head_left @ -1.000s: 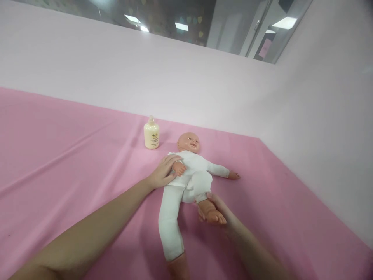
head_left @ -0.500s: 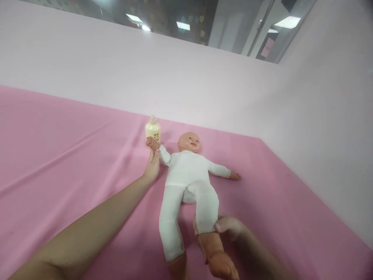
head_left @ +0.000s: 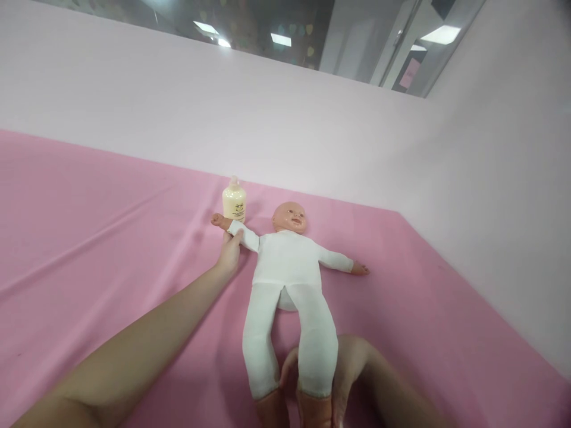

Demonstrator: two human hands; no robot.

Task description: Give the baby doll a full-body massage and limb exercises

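Note:
A baby doll [head_left: 289, 261] in a white suit lies on its back on the pink sheet, head toward the wall. My left hand [head_left: 231, 249] grips the doll's outstretched arm near the wrist, thumb on top of the sleeve and the other fingers mostly hidden beneath. My right hand [head_left: 348, 362] is wrapped round the lower part of the doll's leg on the right; fingers show on both sides of it, and part of the hand is behind the leg. Just beyond the doll's held arm stands a pale yellow pump bottle [head_left: 234, 202].
The pink sheet [head_left: 111, 208] covers the surface and has a few creases. A pale wall [head_left: 267, 119] rises behind it, continuing along the right side. Higher up is a window [head_left: 250, 30] with reflected ceiling lights.
The doll's held arm has swung outward to the left with my left hand. The leg in my right hand has come down and straightened, its foot dropping toward the bottom edge.

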